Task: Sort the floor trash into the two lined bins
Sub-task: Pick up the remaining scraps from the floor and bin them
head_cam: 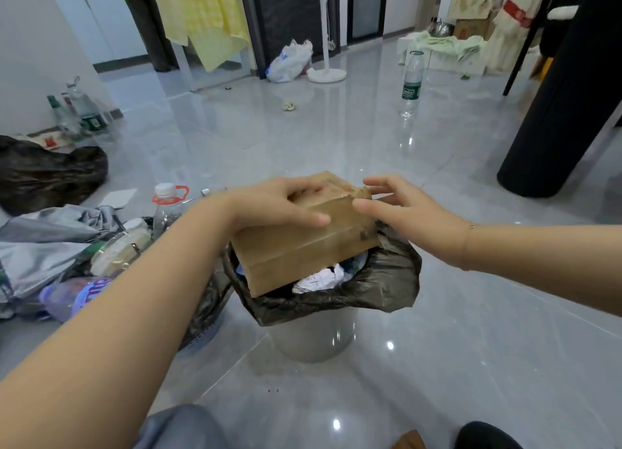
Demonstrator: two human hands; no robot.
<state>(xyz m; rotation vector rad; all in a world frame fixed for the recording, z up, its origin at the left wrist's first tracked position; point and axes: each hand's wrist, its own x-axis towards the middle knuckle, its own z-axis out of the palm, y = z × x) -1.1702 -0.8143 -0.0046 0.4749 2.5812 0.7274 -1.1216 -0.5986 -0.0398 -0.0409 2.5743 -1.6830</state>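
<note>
hands [340,206] on box [303,246] — brown, creased

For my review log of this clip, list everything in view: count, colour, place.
cardboard box: one, brown, on top of the full bin
bin: one, grey with a black liner, centre floor
second lined bin: one, black liner, left of the first, mostly hidden
crumpled paper: white, inside the bin
water bottle: one, clear, green label, upright far right
bottles by the wall: a few, clear, far left
black bag: one, left floor
fan: one, white, back
white plastic bag: one, by the fan
left hand: grips the box top
right hand: open, fingers at the box corner
</note>
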